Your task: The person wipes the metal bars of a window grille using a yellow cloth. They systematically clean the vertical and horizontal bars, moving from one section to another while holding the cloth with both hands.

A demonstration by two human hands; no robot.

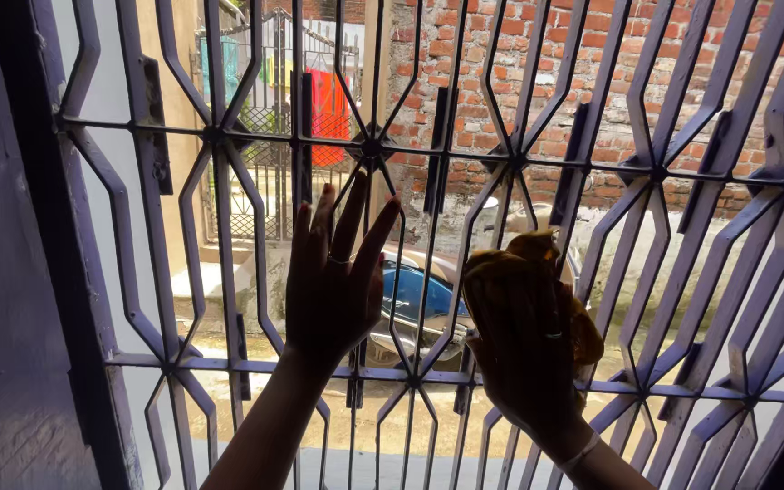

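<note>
My left hand (333,272) is raised flat against the purple metal window grille (655,172), fingers spread and pointing up, a ring on one finger; it holds nothing. To its right, my right hand (524,349) presses a bunched yellow cloth (537,249) against the grille bars, fingers wrapped over it. A ring and a pale wristband show on that hand. Both hands are dark against the bright outdoors.
The grille's left frame and a purple wall (2,272) stand at the left. Beyond the bars are a red brick wall (537,73), a blue parked scooter (415,295), a metal gate (265,172) and hanging coloured laundry (328,113).
</note>
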